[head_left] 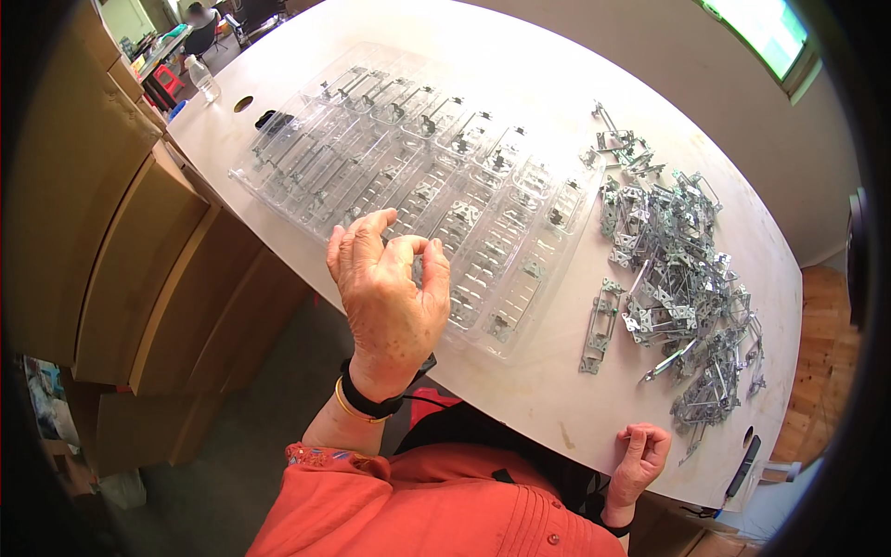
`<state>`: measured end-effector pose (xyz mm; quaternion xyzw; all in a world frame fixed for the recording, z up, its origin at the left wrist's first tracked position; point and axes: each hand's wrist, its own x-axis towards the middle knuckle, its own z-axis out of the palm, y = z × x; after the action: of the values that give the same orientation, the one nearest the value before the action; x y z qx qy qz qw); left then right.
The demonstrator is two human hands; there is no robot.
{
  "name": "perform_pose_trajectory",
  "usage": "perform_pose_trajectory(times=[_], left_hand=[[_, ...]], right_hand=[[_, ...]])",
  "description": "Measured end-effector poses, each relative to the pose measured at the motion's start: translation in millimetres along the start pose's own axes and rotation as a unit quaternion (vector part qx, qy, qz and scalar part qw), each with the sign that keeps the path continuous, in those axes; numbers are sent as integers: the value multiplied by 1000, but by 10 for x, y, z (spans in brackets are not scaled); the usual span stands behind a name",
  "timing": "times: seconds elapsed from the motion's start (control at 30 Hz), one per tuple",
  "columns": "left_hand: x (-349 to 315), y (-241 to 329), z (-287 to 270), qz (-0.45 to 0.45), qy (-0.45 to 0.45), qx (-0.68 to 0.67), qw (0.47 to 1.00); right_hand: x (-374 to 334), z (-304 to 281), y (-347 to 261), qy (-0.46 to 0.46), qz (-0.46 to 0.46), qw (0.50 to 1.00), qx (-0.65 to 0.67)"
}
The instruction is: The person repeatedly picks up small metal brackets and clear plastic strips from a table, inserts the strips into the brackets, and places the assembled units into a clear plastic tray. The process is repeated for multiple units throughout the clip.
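My left hand (390, 297) is raised over the near edge of a clear plastic tray (506, 348). Its thumb and index fingertip meet in a pinch; the other fingers are bent. Whatever may lie between the tips is too small to make out. Rows of slots in the tray hold flat metal brackets (464, 215) with rods. By the table's front edge at the lower right, my right hand (642, 459) has its fingers folded against the thumb; anything inside is hidden. A heap of loose metal brackets (664, 269) lies beyond it, with one bracket (601, 325) apart on the left.
The white table (529, 408) has a curved edge. A black-handled tool (742, 469) rests at its right end. A clear bottle (201, 79) stands at the far left corner. Cardboard boxes (121, 269) are stacked left of the table. A person (197, 14) is in the background.
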<state>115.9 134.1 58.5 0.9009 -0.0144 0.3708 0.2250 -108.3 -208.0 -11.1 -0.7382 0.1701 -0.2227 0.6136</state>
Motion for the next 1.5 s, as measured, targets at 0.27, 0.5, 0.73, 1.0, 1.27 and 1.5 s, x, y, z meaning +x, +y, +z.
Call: perform_pose_trajectory(times=[0.27,0.5,0.73,1.0,1.27,1.5], left_hand=[[-8,-10,6,5,-4,-5,1000],[-19,10,-75,-2,5,-6,1000],[-73,136,-234,46,41,-69,996],[-474,719,-466,161,-51,-228,959],[-852,1064,-71,176,-201,-278,923],[-820,1268,93,183,-225,-232,928]], right_hand=[[6,14,-12,4,-3,1000,-1],[5,41,-27,-1,-7,1000,-4],[-4,42,-28,6,-16,1000,-25],[30,56,-75,-15,-22,1000,-5],[-7,34,-30,-16,-23,1000,12],[-8,18,-10,-24,-30,999,31]])
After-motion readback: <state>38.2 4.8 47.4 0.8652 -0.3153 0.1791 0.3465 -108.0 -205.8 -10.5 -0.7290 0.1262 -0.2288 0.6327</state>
